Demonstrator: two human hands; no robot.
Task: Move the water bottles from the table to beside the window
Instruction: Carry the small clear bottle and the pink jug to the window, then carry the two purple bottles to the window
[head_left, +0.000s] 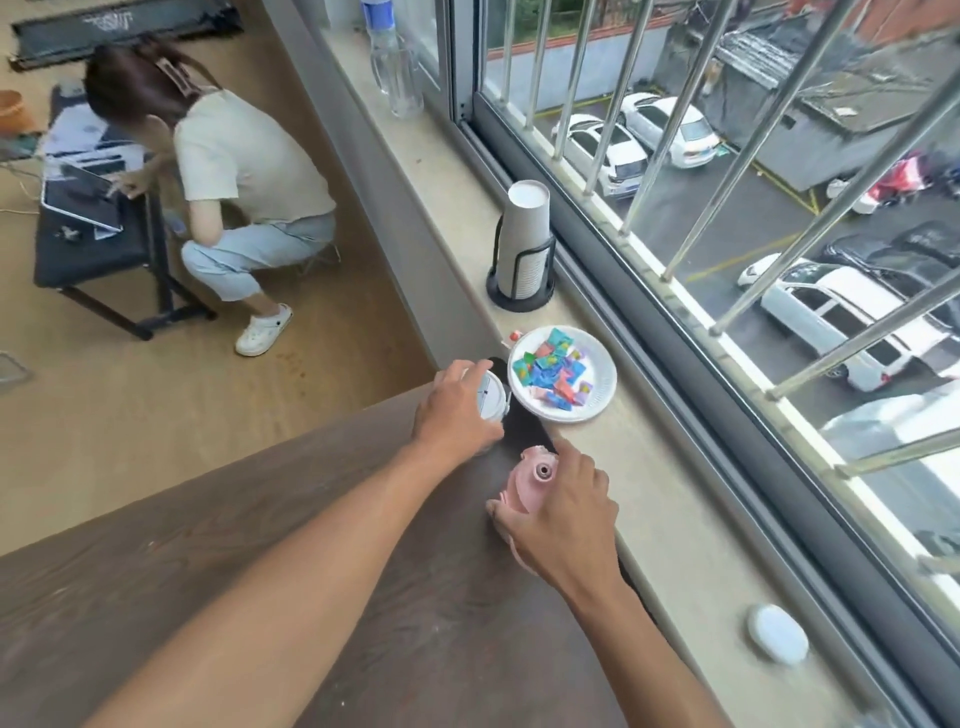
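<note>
My left hand (457, 410) wraps around a white bottle (491, 396) at the far corner of the dark wooden table (291, 561). Closer to me, my right hand (558, 519) grips a pink bottle (531, 480) with a spout on its lid, right at the table's edge by the beige windowsill (675, 519). Both bottles are seen from above, and the hands hide most of their bodies. A clear plastic water bottle (395, 62) with a blue label stands on the sill far off, against the window frame.
On the sill sit a white plate (597, 400) of colourful wrapped sweets, a paper cup stack (524, 239) in a black holder, and a white round lid (777, 634). The barred window (727, 218) runs along the right. A crouching person (234, 171) works at a low black bench on the floor.
</note>
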